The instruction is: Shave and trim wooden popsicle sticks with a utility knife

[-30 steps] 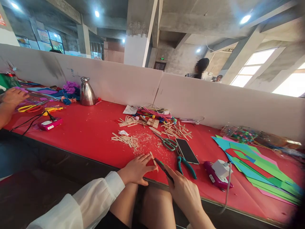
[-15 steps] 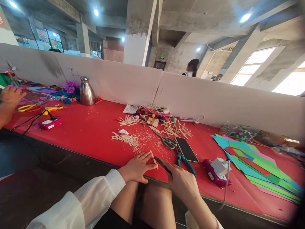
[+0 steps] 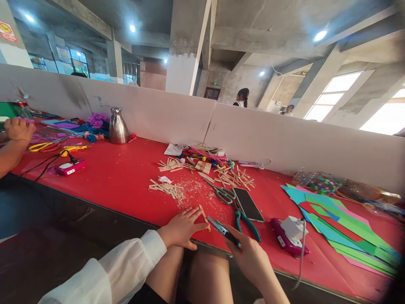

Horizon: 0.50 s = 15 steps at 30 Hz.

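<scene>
Slippage off a thin, pale wooden stick (image 3: 203,212) risked sending the slim silver-and-black knife (image 3: 222,230), clasped in the curled right hand (image 3: 251,254), leftward into the half-spread left hand (image 3: 181,228) holding that stick.

A craft workshop, set up in a raw concrete hall. The building is identified by its bare ceiling (image 3: 240,25), a pillar (image 3: 182,69) and a lit exit sign (image 3: 215,83). A long red bench (image 3: 126,177) is backed by a white partition (image 3: 158,109) and is shared with a co-worker (image 3: 11,158) at far left. Handwork is indicated by sticks (image 3: 164,188), shavings (image 3: 191,188), scissors (image 3: 217,188), pliers (image 3: 249,228), coloured paper (image 3: 329,211) and purple flowers (image 3: 98,120), all spread along the bench.
</scene>
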### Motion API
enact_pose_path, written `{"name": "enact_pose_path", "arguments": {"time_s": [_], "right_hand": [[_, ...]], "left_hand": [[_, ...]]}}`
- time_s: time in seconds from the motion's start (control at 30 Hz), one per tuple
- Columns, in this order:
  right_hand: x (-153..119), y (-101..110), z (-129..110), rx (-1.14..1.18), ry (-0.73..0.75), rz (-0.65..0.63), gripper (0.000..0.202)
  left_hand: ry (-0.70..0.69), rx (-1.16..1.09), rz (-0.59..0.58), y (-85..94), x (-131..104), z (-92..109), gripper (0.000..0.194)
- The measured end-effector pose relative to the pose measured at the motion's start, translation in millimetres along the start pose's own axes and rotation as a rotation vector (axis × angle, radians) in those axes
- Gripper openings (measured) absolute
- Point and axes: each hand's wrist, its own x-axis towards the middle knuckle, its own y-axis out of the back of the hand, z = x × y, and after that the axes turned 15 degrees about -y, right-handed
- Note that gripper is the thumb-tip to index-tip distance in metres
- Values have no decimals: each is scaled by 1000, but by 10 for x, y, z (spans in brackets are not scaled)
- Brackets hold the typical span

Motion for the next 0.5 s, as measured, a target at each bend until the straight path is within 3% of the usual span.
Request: {"name": "enact_pose_path", "arguments": {"time_s": [0.1,0.27,0.5], "right_hand": [[-105,-61,70,66,-64,-3,39],[-161,-114,183,152,-77,52,40],[-211,-273,149,174,-71,54,40]], "left_hand": [[-8,-6,-10,24,-6,16,85],[63,-104,-12,151,30,-4,110],[191,-90,-10,328,193,-142,62]]}}
